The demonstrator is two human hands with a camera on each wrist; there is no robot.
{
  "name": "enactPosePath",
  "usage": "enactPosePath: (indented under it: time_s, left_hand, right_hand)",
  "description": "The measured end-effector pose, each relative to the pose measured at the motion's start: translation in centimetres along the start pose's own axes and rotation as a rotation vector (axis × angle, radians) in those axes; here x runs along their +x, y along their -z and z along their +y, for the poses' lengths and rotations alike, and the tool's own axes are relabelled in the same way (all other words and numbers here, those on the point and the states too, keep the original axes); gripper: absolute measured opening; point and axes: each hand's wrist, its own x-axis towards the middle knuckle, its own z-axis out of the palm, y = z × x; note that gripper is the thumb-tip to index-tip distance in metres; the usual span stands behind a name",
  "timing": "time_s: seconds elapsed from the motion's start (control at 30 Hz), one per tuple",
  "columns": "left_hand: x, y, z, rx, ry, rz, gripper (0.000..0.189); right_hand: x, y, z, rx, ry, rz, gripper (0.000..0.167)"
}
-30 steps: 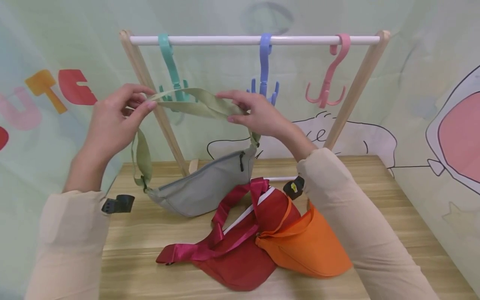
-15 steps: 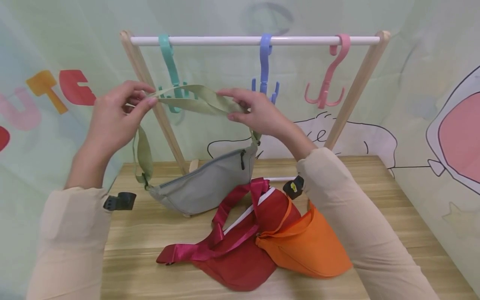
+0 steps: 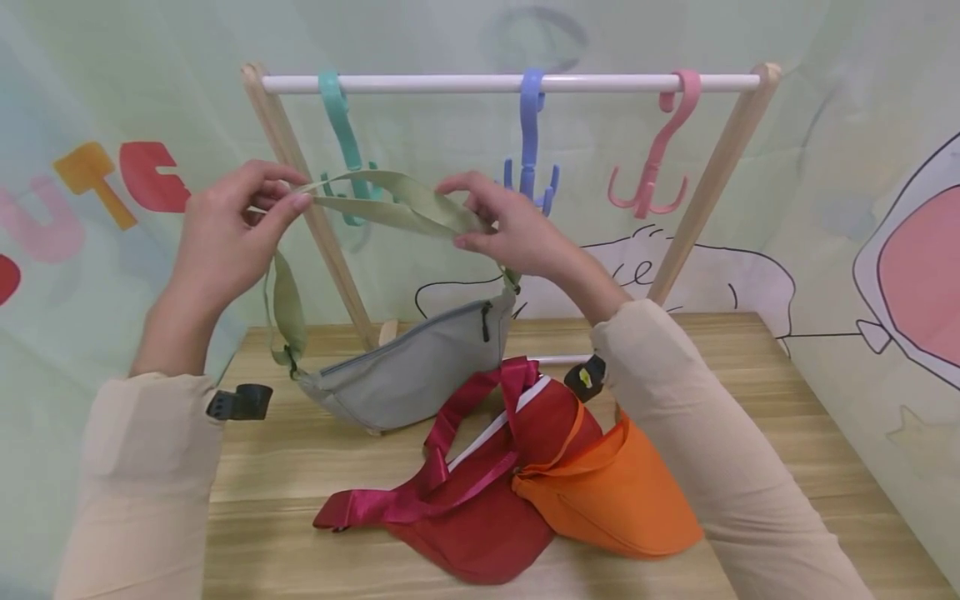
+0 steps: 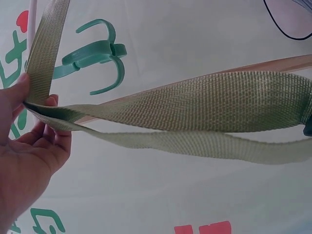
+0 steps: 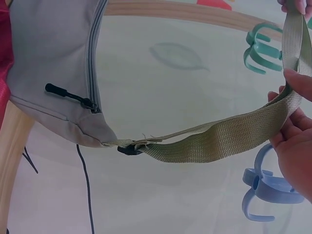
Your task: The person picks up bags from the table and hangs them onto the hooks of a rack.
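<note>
A grey waist bag (image 3: 412, 362) hangs by its pale green strap (image 3: 390, 200), its underside low over the table. My left hand (image 3: 236, 225) pinches the strap between thumb and fingers at the left; the left wrist view shows the webbing (image 4: 214, 102) folded over at that grip. At the other end of the raised span, my right hand (image 3: 517, 225) pinches the strap between thumb and fingers. Behind the strap is a green hook (image 3: 341, 125) on the rack. A blue hook (image 3: 529, 133) hangs just behind the right hand. In the right wrist view the bag's black zipper pull (image 5: 66, 91) shows.
A white rail (image 3: 450, 84) on wooden legs (image 3: 712, 183) carries the hooks, with a pink hook (image 3: 656, 150) at the right. On the wooden table (image 3: 262, 500) lie a red bag (image 3: 487, 525) and an orange bag (image 3: 615, 500), partly overlapping. A printed curtain stands behind.
Both hands keep their grip on the strap. The left hand has risen very slightly; the bag and the other things stay nearly where they were.
</note>
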Motion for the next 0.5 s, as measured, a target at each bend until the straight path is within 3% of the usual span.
enactPosePath:
  time_s: [0.5]
  left_hand:
    - [-0.15, 0.16, -0.06, 0.005, 0.015, 0.000, 0.033]
  right_hand:
    - [-0.26, 0.01, 0.28, 0.027, 0.026, 0.005, 0.050]
